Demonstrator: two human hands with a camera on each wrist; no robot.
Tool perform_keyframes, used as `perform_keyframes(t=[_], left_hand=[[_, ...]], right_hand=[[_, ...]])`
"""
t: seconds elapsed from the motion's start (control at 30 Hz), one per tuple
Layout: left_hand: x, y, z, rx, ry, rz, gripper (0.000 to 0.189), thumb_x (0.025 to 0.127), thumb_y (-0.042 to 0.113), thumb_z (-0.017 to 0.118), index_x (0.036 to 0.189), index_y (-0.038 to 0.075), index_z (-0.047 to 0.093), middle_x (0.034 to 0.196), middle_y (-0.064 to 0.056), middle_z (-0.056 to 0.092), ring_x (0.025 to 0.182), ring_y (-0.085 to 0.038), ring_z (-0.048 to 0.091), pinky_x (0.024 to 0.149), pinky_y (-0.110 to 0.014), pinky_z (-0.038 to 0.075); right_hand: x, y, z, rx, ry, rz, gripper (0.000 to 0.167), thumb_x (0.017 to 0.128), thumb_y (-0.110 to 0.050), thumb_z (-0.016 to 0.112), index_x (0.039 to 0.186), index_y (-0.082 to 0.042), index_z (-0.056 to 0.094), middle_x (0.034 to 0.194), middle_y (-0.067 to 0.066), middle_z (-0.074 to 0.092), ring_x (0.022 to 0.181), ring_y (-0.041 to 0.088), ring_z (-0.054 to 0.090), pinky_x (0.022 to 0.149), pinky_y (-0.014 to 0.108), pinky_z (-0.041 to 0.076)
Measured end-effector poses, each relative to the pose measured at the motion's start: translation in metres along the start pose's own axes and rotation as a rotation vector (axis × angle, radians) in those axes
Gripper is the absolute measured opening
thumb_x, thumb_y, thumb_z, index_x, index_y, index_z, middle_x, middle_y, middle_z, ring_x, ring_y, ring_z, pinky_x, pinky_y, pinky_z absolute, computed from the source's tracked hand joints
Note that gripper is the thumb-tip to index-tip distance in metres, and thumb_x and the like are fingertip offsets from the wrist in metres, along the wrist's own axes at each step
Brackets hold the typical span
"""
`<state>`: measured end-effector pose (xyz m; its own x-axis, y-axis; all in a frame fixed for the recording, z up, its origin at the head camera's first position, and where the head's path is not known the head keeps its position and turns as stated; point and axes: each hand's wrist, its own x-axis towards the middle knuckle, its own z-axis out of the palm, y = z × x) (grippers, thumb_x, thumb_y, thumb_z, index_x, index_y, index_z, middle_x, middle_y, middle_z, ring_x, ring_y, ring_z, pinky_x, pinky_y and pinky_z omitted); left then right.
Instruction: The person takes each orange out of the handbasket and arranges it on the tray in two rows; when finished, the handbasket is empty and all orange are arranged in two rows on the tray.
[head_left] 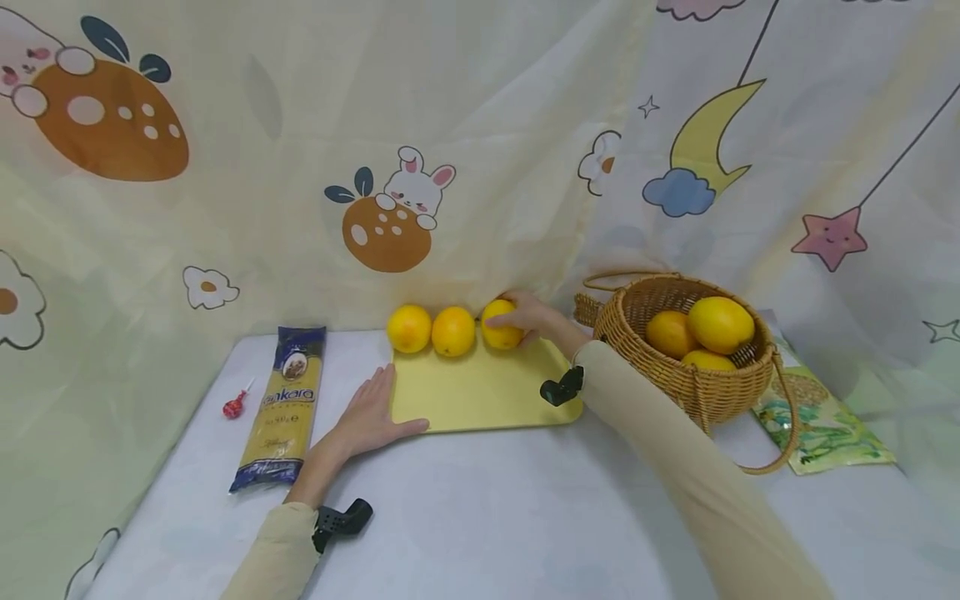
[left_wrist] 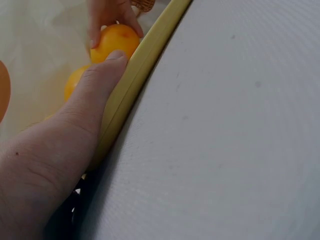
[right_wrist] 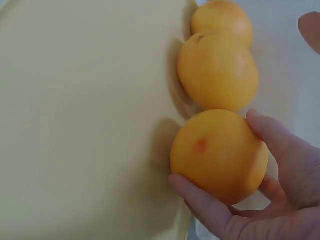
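Note:
A yellow tray (head_left: 480, 392) lies on the white table with three oranges in a row along its far edge. My right hand (head_left: 525, 317) grips the rightmost orange (head_left: 498, 327), fingers and thumb curled round it (right_wrist: 217, 155). The middle orange (head_left: 453, 331) (right_wrist: 217, 72) and left orange (head_left: 409, 327) (right_wrist: 222, 17) sit beside it. My left hand (head_left: 371, 417) lies flat on the table with straight fingers, pressed against the tray's left edge (left_wrist: 130, 85). In the left wrist view the held orange (left_wrist: 114, 42) shows beyond my thumb.
A wicker basket (head_left: 697, 383) with three more oranges stands right of the tray. A green packet (head_left: 825, 425) lies behind it. A pasta packet (head_left: 285, 404) and a red lollipop (head_left: 235, 406) lie at the left. A cartoon curtain hangs behind.

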<state>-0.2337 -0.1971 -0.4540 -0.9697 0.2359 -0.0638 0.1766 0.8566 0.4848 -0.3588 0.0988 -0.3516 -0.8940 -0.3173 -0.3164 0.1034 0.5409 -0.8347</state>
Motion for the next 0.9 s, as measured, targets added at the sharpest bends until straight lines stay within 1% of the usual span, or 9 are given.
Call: perform_keyframes(t=[0.13, 0.27, 0.4, 0.53, 0.6, 0.77, 0.8, 0.9], left_hand=[[-0.001, -0.001, -0.001, 0.010, 0.000, 0.003, 0.129, 0.073, 0.079, 0.059, 0.155, -0.001, 0.001, 0.163, -0.020, 0.003, 0.152, -0.036, 0.005, 0.125, -0.051, 0.006], [0.000, -0.001, -0.001, 0.011, -0.003, 0.002, 0.128, 0.073, 0.078, 0.060, 0.154, -0.001, 0.000, 0.163, -0.020, 0.003, 0.152, -0.036, 0.005, 0.125, -0.051, 0.006], [0.000, -0.001, -0.001, 0.007, -0.008, 0.001, 0.128, 0.073, 0.078, 0.060, 0.154, -0.001, 0.000, 0.163, -0.020, 0.002, 0.152, -0.036, 0.004, 0.125, -0.051, 0.006], [0.001, -0.001, -0.002, 0.005, -0.007, 0.006, 0.129, 0.073, 0.078, 0.060, 0.154, -0.002, 0.000, 0.163, -0.020, 0.002, 0.152, -0.036, 0.004, 0.125, -0.052, 0.006], [0.001, -0.001, -0.003, 0.005, -0.004, 0.007, 0.129, 0.073, 0.078, 0.060, 0.154, -0.002, 0.000, 0.163, -0.020, 0.003, 0.152, -0.036, 0.005, 0.125, -0.052, 0.006], [0.001, -0.001, -0.003, 0.005, 0.008, 0.010, 0.128, 0.073, 0.078, 0.061, 0.154, -0.002, 0.001, 0.163, -0.021, 0.004, 0.152, -0.036, 0.006, 0.125, -0.052, 0.007], [0.001, -0.001, -0.002, 0.005, 0.007, 0.009, 0.128, 0.073, 0.078, 0.060, 0.154, -0.002, 0.001, 0.163, -0.021, 0.004, 0.152, -0.036, 0.006, 0.125, -0.052, 0.007], [0.000, 0.000, 0.000, 0.003, 0.001, 0.009, 0.128, 0.073, 0.078, 0.060, 0.155, -0.001, 0.001, 0.163, -0.020, 0.004, 0.152, -0.036, 0.005, 0.125, -0.051, 0.006]], right_hand=[[0.004, 0.001, 0.002, 0.038, -0.002, 0.013, 0.070, 0.089, -0.023, 0.070, 0.149, -0.019, 0.034, 0.148, 0.014, 0.035, 0.131, 0.039, 0.042, 0.096, 0.061, 0.050], [0.007, 0.003, 0.005, 0.043, -0.011, 0.020, 0.070, 0.089, -0.024, 0.070, 0.149, -0.019, 0.034, 0.150, 0.014, 0.033, 0.133, 0.039, 0.041, 0.096, 0.060, 0.051], [0.008, 0.005, 0.009, 0.050, -0.010, 0.018, 0.071, 0.091, -0.024, 0.068, 0.151, -0.019, 0.030, 0.152, 0.014, 0.030, 0.134, 0.039, 0.039, 0.097, 0.059, 0.050], [0.008, 0.003, 0.011, 0.071, 0.007, -0.010, 0.071, 0.094, -0.024, 0.064, 0.152, -0.015, 0.025, 0.153, 0.015, 0.028, 0.135, 0.039, 0.039, 0.100, 0.060, 0.048], [0.008, 0.002, 0.012, 0.090, 0.018, -0.021, 0.069, 0.094, -0.024, 0.063, 0.150, -0.012, 0.025, 0.153, 0.016, 0.028, 0.135, 0.039, 0.039, 0.100, 0.059, 0.048], [0.007, 0.001, 0.015, 0.131, 0.045, -0.025, 0.068, 0.095, -0.024, 0.063, 0.148, -0.009, 0.023, 0.153, 0.016, 0.025, 0.136, 0.040, 0.038, 0.100, 0.061, 0.048], [0.006, 0.001, 0.015, 0.100, 0.068, -0.044, 0.068, 0.095, -0.026, 0.062, 0.149, -0.008, 0.023, 0.154, 0.017, 0.026, 0.137, 0.040, 0.037, 0.102, 0.059, 0.046], [-0.003, 0.003, 0.016, -0.070, 0.176, -0.136, 0.066, 0.098, -0.030, 0.057, 0.148, -0.002, 0.025, 0.152, 0.021, 0.029, 0.139, 0.039, 0.034, 0.109, 0.055, 0.041]])
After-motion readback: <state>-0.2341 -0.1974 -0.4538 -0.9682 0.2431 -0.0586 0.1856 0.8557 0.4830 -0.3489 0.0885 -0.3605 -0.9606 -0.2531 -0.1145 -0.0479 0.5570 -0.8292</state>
